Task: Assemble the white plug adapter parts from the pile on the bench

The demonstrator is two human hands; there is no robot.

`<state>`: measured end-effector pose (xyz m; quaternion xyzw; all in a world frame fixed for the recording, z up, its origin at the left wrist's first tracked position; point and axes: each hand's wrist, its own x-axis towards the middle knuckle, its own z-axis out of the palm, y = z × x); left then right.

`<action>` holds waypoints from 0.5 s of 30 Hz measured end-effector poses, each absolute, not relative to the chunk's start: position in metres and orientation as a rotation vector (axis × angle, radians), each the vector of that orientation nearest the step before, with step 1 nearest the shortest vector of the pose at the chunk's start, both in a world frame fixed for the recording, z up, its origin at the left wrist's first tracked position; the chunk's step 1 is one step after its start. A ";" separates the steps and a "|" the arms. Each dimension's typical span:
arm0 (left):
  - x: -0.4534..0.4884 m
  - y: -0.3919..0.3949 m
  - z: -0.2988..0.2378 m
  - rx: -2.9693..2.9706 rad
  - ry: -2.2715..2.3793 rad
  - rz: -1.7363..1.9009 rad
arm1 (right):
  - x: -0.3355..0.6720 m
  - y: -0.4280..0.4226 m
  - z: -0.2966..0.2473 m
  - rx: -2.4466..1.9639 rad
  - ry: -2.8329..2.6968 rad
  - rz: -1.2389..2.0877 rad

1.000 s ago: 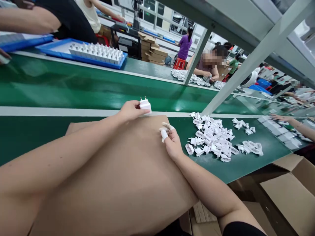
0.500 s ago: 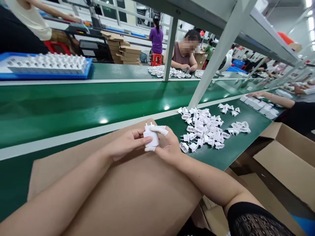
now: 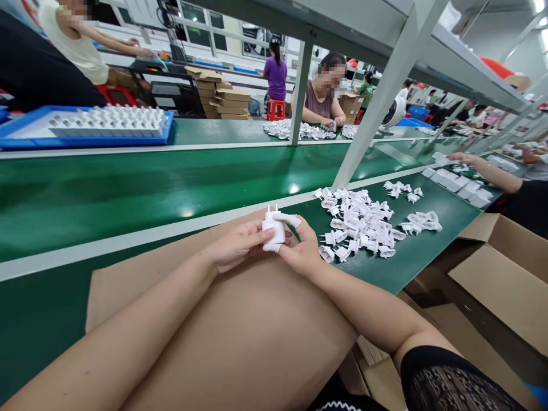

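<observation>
A white two-pin plug charger (image 3: 276, 230) is held upright between both hands, its pins pointing up. My left hand (image 3: 240, 244) pinches its left side with thumb and fingers. On the other side my right hand (image 3: 305, 246) grips it, with white covers on the thumb and a finger. Beneath the hands lies a large brown cardboard sheet (image 3: 231, 331). Close by on the right, a heap of white plug heads (image 3: 363, 222) is spread over the green worktop (image 3: 385, 274).
Smaller groups of plug heads (image 3: 422, 222) lie further right. A grey post (image 3: 372, 108) rises behind the heap. Across the green belt (image 3: 128, 188) stands a blue tray (image 3: 169, 137) of white parts. A co-worker's hand (image 3: 462, 158) is above white boxes (image 3: 454, 182). An open carton (image 3: 505, 274) sits lower right.
Both hands and the charger appear slightly further right in view, as does most of the scene. The co-worker's hand at the right now lifts a white piece.
</observation>
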<state>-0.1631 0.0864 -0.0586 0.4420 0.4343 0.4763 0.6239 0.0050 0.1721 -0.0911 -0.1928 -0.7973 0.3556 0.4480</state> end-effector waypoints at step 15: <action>-0.226 0.101 -0.092 1.021 1.963 1.488 | 0.015 0.190 -0.086 -0.932 -2.314 0.579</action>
